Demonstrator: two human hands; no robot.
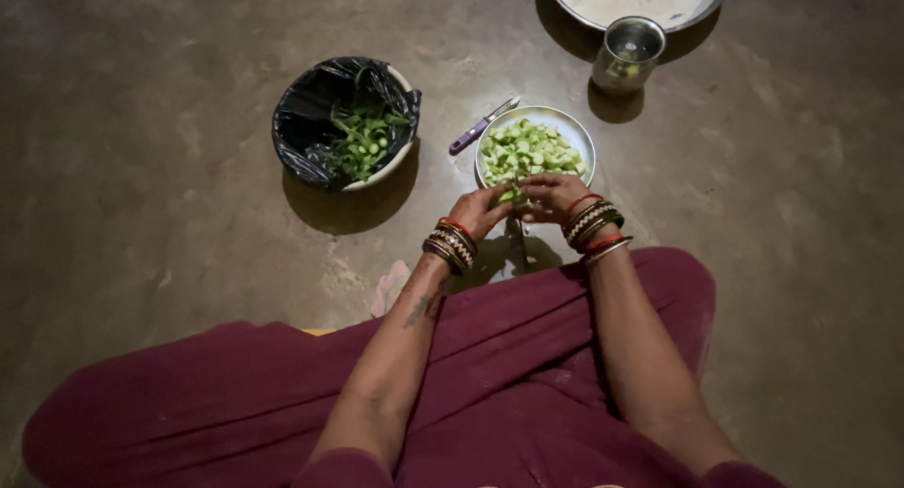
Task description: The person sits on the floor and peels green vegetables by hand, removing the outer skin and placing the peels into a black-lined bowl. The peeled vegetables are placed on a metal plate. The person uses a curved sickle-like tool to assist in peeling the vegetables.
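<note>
Vegetable piece (513, 192): a small green piece is pinched between both hands, just above the near rim of the plate.
Left hand (480, 210): fingers are curled and pressed together on the left end of the piece; bangles are worn at the wrist.
Right hand (554, 195): fingers are closed on the right end of the piece, touching the left hand's fingertips; bangles are worn here too.
Plate (581, 135): a white plate is set on the floor before the knees and is heaped with pale green cut chunks (529, 149).
Peeler (480, 127): a purple-handled tool is laid on the floor, touching the plate's left rim.
Bin (306, 121): a round bowl lined with a black bag is placed well left of the plate; green trimmings (365, 135) are held inside.
Steel cup (628, 52): stood beyond the plate, just beside a large steel pan (697, 8) at the far edge of the view.
</note>
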